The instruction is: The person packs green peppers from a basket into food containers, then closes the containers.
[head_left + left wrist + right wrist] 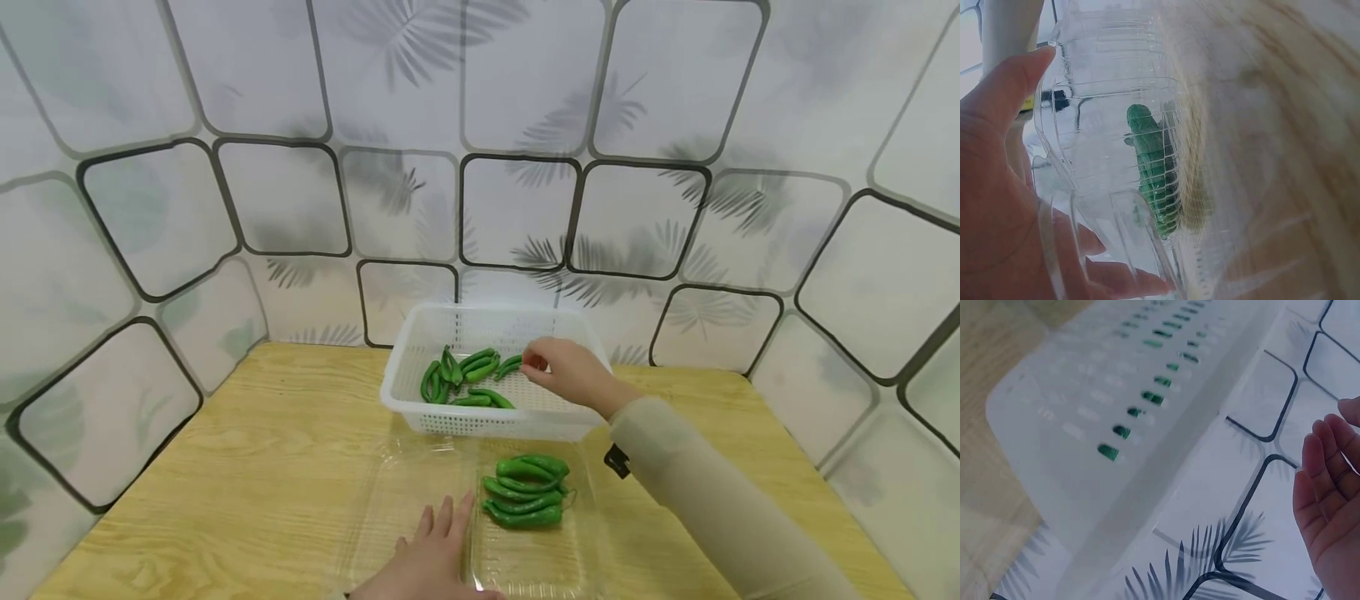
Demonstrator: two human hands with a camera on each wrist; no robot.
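In the head view, your left hand lay with its fingers extended over the middle fold of a clear, hinged plastic container on the yellow wood-grain table. A stack of long, glossy green peppers rested in that container's right half. Your right hand hung over the white, perforated plastic basket behind it, fingers loosely bent just beside a pepper; more slender green peppers lay mostly in the basket's left and middle parts. A light beige sleeve covered your right arm.

In the left wrist view, your thumb touched the container's edge, your other fingers partly showed through the plastic, and peppers were visible inside.

In the right wrist view, your fingers were half curled, with nothing visible in them, while green showed through the basket's slots.
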